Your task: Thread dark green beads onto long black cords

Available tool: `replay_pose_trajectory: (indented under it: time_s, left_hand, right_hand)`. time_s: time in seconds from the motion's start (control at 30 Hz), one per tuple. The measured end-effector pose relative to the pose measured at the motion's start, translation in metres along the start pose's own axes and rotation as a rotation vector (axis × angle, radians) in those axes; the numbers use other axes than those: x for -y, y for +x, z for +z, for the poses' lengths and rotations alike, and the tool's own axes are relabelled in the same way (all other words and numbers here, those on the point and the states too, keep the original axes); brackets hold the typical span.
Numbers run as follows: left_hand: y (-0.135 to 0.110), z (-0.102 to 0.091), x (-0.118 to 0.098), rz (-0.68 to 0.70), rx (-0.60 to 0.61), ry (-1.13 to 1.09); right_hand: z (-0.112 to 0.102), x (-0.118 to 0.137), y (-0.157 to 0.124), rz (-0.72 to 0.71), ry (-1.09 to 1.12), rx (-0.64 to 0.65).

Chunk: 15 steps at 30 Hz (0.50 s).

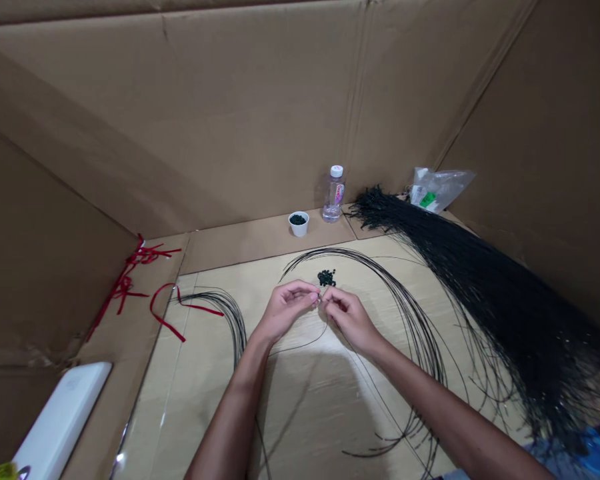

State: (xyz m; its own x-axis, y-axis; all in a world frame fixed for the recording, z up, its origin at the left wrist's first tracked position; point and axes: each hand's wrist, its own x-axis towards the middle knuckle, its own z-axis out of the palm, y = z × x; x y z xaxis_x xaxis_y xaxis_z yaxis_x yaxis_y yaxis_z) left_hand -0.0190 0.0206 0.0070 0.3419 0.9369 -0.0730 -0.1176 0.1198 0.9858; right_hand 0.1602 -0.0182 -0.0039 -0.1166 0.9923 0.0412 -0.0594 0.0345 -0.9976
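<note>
Over the middle of the table, my left hand (291,307) and my right hand (349,317) meet fingertip to fingertip, both closed in a pinch. A thin black cord (305,345) runs out from between the fingers and droops in a loop below them. Something tiny shows at the fingertips, too small to make out. Just beyond the hands lies a little pile of dark green beads (325,277). A curved bunch of black cords (397,287) arches around my right hand, partly under the right forearm. Left of my left forearm is another bunch of cords (233,317).
A white cup of dark beads (299,230) and a water bottle (333,197) stand at the back. A thick black cord bundle (485,293) fills the right, near a plastic bag (443,187). Red ribbons (167,323) and a white box-like object (65,420) lie left. Cardboard walls (260,120) surround the table.
</note>
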Motion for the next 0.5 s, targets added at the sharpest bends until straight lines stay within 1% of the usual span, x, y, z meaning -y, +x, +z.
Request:
replay_pose_trajectory:
  time_s: [0.5]
  left_hand:
    - [0.0011, -0.0009, 0.0020, -0.028, 0.003, -0.014]
  right_hand:
    - [0.0003, -0.0014, -0.0002, 0.001, -0.002, -0.005]
